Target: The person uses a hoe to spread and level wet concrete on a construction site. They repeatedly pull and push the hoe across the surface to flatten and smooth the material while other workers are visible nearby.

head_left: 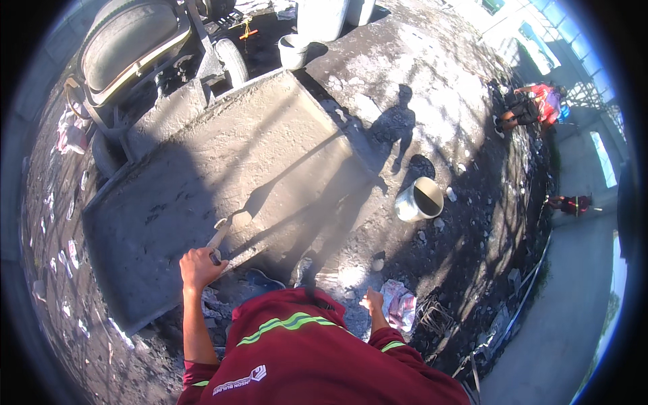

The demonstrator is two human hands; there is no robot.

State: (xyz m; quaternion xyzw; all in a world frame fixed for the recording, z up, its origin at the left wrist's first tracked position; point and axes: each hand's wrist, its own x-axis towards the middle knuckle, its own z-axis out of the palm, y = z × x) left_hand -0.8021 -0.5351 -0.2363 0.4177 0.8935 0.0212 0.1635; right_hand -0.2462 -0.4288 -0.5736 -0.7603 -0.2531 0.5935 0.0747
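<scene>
My left hand [201,268] is wrapped round the light wooden handle of a tool [219,234] over the near edge of a shallow mixing trough [297,79]. Around the tool's far end the outline blurs into the grey mortar, so its kind is unclear. Wet mortar [270,158] coats the trough floor, part in sun and part in shadow. Low at my right side, my right hand [371,300] has its fingers curled in; whether anything is inside them is hidden. A crumpled paper bag [399,305] lies on the ground just beyond it.
A concrete mixer on wheels [135,44] stands behind the trough at the far left. An off-white bucket [420,200] sits to the right, another bucket [293,52] by the trough's far corner. Two people [536,106] are at the far right near a wall [560,297]. Rubble litters the ground.
</scene>
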